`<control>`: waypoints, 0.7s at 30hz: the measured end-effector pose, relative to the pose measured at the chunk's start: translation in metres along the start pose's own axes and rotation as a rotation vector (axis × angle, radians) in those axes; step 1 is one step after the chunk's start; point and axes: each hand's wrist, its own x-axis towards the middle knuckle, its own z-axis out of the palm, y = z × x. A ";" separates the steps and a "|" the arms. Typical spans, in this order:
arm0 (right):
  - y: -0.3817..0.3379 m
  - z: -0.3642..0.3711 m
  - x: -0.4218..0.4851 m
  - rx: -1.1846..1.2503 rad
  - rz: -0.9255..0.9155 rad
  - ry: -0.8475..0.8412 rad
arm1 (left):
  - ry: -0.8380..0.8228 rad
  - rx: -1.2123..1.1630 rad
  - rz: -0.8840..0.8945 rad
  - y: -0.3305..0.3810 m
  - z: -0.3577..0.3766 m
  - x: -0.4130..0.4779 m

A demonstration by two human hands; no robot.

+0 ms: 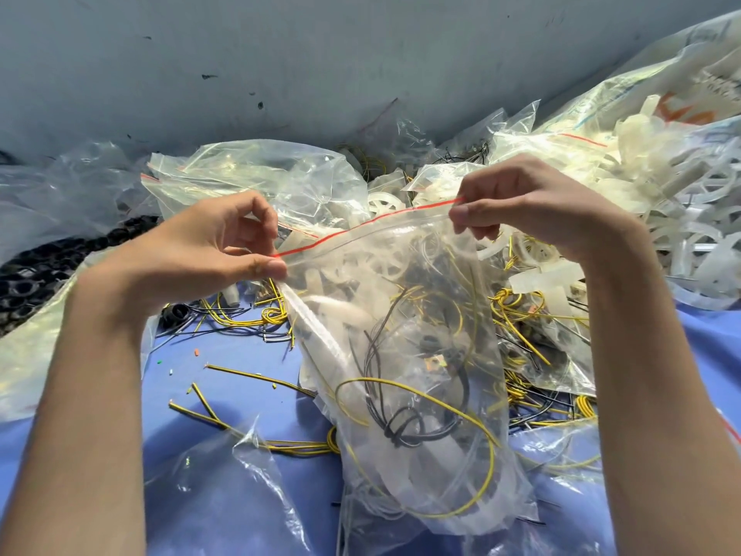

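A clear zip-lock bag (421, 375) with a red strip (361, 228) along its mouth hangs between my hands over the blue table cover. Inside it lie yellow wires, black wires and whitish plastic parts. My left hand (208, 250) pinches the left end of the mouth between thumb and fingers. My right hand (533, 202) pinches the right end, a little higher up. The mouth is stretched straight between the two pinches.
Loose yellow wires (240, 379) lie on the blue table cover (224, 507). Several clear bags (248, 174) pile up behind, against a grey wall. White plastic parts (681, 218) are heaped at the right, black ring parts (44, 266) at the left. An empty clear bag (256, 475) lies in front.
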 end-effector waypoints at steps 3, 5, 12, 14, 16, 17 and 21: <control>0.001 0.003 0.001 -0.010 0.033 -0.019 | -0.055 0.009 -0.072 -0.002 0.000 -0.001; 0.001 0.005 0.001 -0.011 0.055 -0.025 | -0.082 0.055 -0.094 -0.002 0.001 -0.001; 0.002 0.002 0.000 0.004 0.074 -0.001 | -0.093 0.134 -0.127 0.001 0.003 0.000; 0.002 0.002 0.000 -0.007 0.069 -0.003 | -0.096 0.150 -0.127 0.001 0.004 -0.001; 0.000 0.003 -0.001 -0.006 0.045 0.005 | -0.090 0.166 -0.113 0.003 0.007 0.000; -0.001 0.003 -0.002 -0.002 0.028 0.011 | -0.081 0.176 -0.101 0.003 0.008 0.000; -0.003 0.000 -0.003 0.009 0.016 0.016 | -0.052 0.200 -0.068 0.005 0.012 0.004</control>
